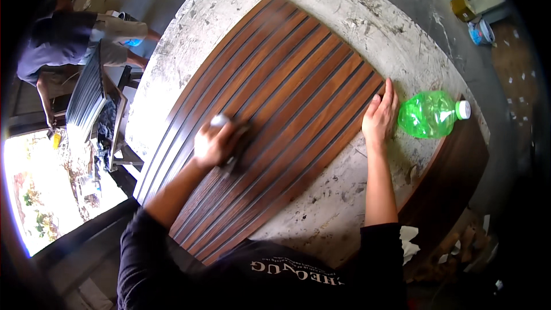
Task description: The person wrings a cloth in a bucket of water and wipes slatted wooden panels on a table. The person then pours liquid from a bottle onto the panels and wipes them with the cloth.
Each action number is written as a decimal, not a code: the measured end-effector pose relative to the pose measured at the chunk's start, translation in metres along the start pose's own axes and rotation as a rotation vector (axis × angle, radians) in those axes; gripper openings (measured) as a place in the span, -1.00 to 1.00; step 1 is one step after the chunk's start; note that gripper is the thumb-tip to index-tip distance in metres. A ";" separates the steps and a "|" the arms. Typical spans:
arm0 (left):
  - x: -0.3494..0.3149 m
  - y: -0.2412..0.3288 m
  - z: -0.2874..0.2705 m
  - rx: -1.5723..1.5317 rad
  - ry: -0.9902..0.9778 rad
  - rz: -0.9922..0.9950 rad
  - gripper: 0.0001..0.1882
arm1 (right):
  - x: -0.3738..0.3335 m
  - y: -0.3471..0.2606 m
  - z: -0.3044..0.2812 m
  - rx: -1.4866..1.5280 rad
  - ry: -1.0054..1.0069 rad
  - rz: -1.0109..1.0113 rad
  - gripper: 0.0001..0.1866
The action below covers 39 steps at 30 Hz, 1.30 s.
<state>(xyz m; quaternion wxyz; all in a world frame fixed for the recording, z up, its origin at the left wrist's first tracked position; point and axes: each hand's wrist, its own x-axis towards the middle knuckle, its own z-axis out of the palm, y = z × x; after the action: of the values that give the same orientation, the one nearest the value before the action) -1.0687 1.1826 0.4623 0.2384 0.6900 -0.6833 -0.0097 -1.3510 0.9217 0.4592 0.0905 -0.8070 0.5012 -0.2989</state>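
A brown wooden panel (275,103) with dark parallel grooves lies slantwise across a pale, stained worktable (327,195). Over its left middle, my left hand (213,142) is closed around something dark, pressed against the slats. A small whitish bit shows above the fingers; motion blur hides what the held thing is. My right hand (381,116) lies along the panel's right corner, fingers stretched out together, touching its edge and holding nothing. Just right of it, a green clear plastic bottle (427,115) with a white cap lies on its side.
A dark brown board (450,172) stands at the table's right edge. At far left, a person (63,40) bends over another grooved panel (86,100), with a yellow item in hand. Tubs (481,33) sit at upper right. Scraps lie at lower right.
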 end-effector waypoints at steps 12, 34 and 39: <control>0.101 0.021 0.044 0.091 -0.115 -0.232 -0.74 | -0.003 0.019 0.001 -0.026 0.017 -0.072 -0.52; -0.045 0.072 -0.014 -0.712 0.322 -0.773 -0.77 | -0.037 0.069 -0.087 0.621 0.313 0.235 -0.44; -0.017 0.075 -0.042 -2.518 0.504 -0.959 -0.67 | -0.082 -0.019 -0.114 0.627 -0.116 0.029 -0.48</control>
<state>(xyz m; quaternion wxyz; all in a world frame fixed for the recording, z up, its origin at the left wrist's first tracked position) -1.1260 1.2155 0.5203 0.7884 0.1586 0.1526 -0.5744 -1.4280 1.0195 0.5270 0.3675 -0.7484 0.3901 -0.3908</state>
